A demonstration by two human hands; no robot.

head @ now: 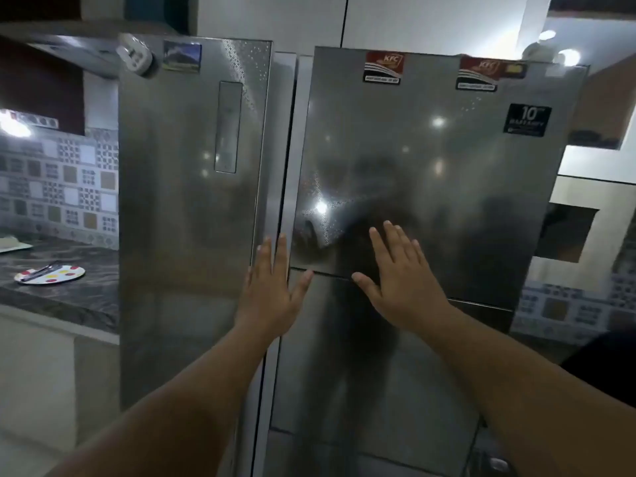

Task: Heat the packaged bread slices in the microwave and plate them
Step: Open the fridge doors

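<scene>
Both hands flat, fingers straight, holding nothing; left hand (272,290) at the edge of the left door (186,208), right hand (399,277) pressed on the right door (430,173) at its lower seam. Bread not in view; I cannot tell where it is. Plate (51,274) with tongs at 9 o'clock on the counter (69,297). I expect the pack light, soft, crushable, film slippery; grip loosely at its ends.

Fridge interior is hidden behind the left door (192,215) and right door (437,173); print on the warranty sticker (526,120) below "10" is too blurred to read; the plate (51,274) carries dark utensils (41,270) of indeterminate type; both forearms run off the lower edge.
</scene>
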